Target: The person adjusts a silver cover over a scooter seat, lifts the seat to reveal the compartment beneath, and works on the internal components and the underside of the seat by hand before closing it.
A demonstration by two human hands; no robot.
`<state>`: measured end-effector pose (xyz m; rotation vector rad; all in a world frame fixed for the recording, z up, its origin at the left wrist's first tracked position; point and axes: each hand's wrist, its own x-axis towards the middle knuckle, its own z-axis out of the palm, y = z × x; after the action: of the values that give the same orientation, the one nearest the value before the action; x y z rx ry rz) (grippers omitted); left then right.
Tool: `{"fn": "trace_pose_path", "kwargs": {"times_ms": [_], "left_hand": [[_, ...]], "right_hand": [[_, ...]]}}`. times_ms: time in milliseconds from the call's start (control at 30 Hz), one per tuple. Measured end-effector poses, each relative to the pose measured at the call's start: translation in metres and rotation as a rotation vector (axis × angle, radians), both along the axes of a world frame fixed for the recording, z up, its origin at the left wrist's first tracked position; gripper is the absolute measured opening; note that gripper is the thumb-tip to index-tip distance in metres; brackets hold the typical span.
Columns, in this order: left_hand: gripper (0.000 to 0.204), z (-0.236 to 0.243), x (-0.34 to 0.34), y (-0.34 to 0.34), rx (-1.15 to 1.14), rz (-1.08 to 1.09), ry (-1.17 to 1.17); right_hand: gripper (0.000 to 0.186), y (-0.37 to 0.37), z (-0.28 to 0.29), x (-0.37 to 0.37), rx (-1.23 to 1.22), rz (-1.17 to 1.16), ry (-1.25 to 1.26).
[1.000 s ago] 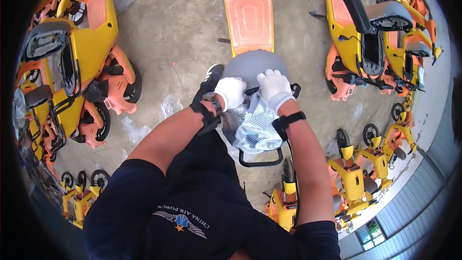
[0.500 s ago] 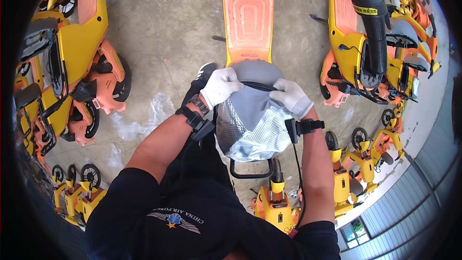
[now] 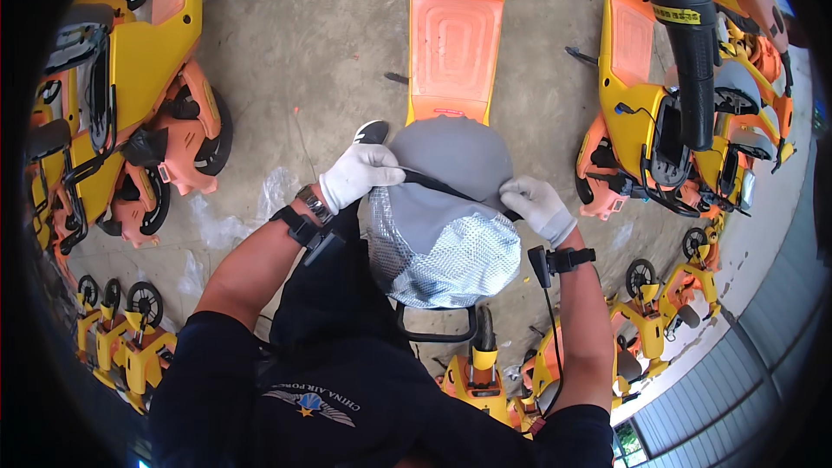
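Note:
A rounded grey scooter seat [image 3: 452, 152] sits behind the orange footboard [image 3: 455, 52]. Over its near part lies a seat cover [image 3: 446, 260], silver and quilted with a grey panel, partly crumpled. A black band [image 3: 438, 184] runs along the cover's far edge and slants across the seat. At the left end of this edge, my left hand [image 3: 360, 177] in a white glove pinches the cover. My right hand [image 3: 539, 206], gloved too, has its fingers closed on the right end. Fabric hides part of the seat.
A black rear rail [image 3: 436, 336] juts out below the seat. Yellow and orange scooters stand left [image 3: 143, 61] and right [image 3: 637, 61], with a black handlebar grip [image 3: 693, 78] at upper right. Thin plastic wrap [image 3: 217, 225] lies on the concrete floor. More scooters [image 3: 130, 347] line the near side.
My hands have moved apart, the left outward and nearer, the right slightly nearer. The black edge is drawn wider and slants down to the right, and more of the grey seat shows.

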<state>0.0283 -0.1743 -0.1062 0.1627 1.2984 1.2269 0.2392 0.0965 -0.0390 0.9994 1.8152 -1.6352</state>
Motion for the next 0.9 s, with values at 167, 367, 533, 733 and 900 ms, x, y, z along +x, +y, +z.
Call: {"fn": "trace_pose_path", "kwargs": {"times_ms": [167, 367, 533, 733, 900], "left_hand": [[0.009, 0.013, 0.024, 0.022, 0.019, 0.141, 0.061], [0.009, 0.017, 0.028, 0.027, 0.136, 0.345, -0.099], [0.007, 0.024, 0.021, 0.024, 0.134, 0.348, -0.204], [0.010, 0.023, 0.005, 0.024, 0.039, 0.150, 0.093], [0.011, 0.008, 0.003, 0.026, -0.081, 0.116, 0.188]], "right_hand": [[0.034, -0.020, 0.004, -0.038, 0.163, 0.208, 0.211], [0.046, -0.032, 0.026, -0.077, 0.179, 0.548, 0.088], [0.030, -0.039, 0.017, -0.078, 0.050, 0.613, 0.206], [0.018, -0.025, 0.014, -0.056, -0.169, 0.191, 0.098], [0.018, -0.006, 0.007, -0.020, -0.335, 0.024, -0.147]]}}
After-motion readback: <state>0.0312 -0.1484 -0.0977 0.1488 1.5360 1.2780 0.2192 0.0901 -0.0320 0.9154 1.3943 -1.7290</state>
